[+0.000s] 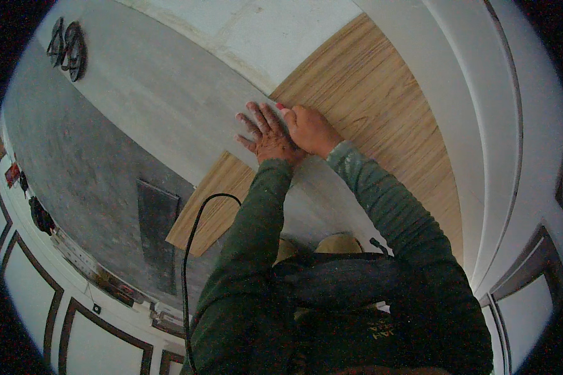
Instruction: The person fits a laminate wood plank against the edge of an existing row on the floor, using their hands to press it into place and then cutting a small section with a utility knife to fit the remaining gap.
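My left hand (273,139) lies flat with its fingers spread on a grey sheet (162,106) that covers part of the floor. Close against it, my right hand (313,130) is closed, and a small red tip (280,107) pokes out by its thumb. The rest of that red thing is hidden in the fingers, so I cannot tell its kind. Wood-grain flooring (369,87) borders the grey sheet just right of my hands. A loose piece of wood-grain plank (213,203) lies to the left of my left forearm.
A black cable (185,281) loops over the loose plank piece. A dark flat panel (157,234) lies left of it. Black sandals (69,50) rest at the far left. A white wall (463,94) curves along the right, and panelled white woodwork (100,344) stands at lower left.
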A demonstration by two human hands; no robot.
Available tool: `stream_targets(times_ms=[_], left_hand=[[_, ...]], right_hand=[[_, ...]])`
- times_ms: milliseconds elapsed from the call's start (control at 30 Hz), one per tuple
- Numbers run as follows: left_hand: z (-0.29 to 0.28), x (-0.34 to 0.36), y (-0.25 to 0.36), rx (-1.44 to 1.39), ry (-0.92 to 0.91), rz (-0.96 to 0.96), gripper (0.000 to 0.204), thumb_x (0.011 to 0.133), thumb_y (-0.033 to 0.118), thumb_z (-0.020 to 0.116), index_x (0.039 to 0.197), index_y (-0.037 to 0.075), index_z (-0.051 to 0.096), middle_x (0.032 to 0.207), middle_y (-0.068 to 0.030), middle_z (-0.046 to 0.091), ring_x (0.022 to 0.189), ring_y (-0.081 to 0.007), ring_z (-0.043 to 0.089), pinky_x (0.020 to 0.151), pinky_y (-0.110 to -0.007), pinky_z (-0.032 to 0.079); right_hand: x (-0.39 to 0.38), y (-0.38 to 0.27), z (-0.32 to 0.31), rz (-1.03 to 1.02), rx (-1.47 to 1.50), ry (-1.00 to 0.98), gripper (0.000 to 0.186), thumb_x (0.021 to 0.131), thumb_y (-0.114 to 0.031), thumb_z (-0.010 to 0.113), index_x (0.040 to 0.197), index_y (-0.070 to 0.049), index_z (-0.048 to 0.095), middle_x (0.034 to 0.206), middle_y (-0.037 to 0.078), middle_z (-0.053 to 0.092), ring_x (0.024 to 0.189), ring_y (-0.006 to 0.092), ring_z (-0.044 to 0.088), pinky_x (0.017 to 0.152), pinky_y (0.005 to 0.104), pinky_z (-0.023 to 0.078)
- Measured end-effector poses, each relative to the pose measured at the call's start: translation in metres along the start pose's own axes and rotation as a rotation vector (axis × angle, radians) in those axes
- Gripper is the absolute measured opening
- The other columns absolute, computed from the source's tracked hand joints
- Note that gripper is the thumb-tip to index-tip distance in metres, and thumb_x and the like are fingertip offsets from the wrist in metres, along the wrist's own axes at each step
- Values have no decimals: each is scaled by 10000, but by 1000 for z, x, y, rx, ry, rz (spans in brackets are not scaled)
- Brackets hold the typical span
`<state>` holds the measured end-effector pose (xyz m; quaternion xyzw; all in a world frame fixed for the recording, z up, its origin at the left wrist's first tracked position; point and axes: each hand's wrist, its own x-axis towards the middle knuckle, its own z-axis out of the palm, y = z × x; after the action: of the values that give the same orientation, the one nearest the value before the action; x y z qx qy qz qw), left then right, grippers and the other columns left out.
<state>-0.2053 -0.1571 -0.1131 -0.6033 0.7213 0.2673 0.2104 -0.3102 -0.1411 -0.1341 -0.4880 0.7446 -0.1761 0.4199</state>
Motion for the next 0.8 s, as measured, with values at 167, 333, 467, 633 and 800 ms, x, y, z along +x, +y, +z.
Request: stream_targets(times_ms=[167, 333, 467, 633, 800], left_hand=[[9, 2, -6, 23, 39, 8, 1172, 695, 553, 680, 1522, 25, 41, 1595, -171, -100, 1437, -441, -158, 1050, -705, -80], [6, 3, -1, 25, -7, 1, 1151, 709, 552, 666, 1522, 25, 44, 1596, -165, -102, 1437, -440, -159, 1052, -704, -74], [11, 3, -5, 74, 53, -5, 1091, 747, 546, 633, 1523, 31, 66, 1597, -166, -99, 1438, -440, -154, 1054, -704, -60], [10, 4, -3, 123, -6, -15, 1039, 778, 558, 586, 1525, 39, 82, 1596, -174, -97, 1440, -446, -141, 1049, -716, -27], [9, 3, -5, 132, 30, -16, 996, 808, 529, 571, 1524, 36, 84, 1593, -187, -85, 1440, -458, -118, 1049, -723, 19]], right_hand=[[-2, -14, -6, -6, 31, -12, 485, 969, -411, 430, 886, 23, 629, 856, 281, 634, 815, 480, 614, 750, 555, 487], [-3, -14, -11, 89, 43, -39, 492, 967, -404, 436, 900, 38, 641, 873, 292, 639, 829, 477, 622, 752, 539, 498], [-3, -27, -19, 110, 18, -86, 497, 971, -398, 423, 924, 41, 651, 897, 291, 645, 846, 471, 628, 761, 527, 505], [-5, -42, -31, 203, 57, -120, 469, 959, -376, 440, 868, 37, 642, 891, 308, 630, 885, 483, 607, 794, 530, 485], [-1, -42, -30, 193, 0, -192, 490, 984, -384, 385, 925, 1, 681, 858, 267, 665, 797, 459, 653, 727, 540, 525]])
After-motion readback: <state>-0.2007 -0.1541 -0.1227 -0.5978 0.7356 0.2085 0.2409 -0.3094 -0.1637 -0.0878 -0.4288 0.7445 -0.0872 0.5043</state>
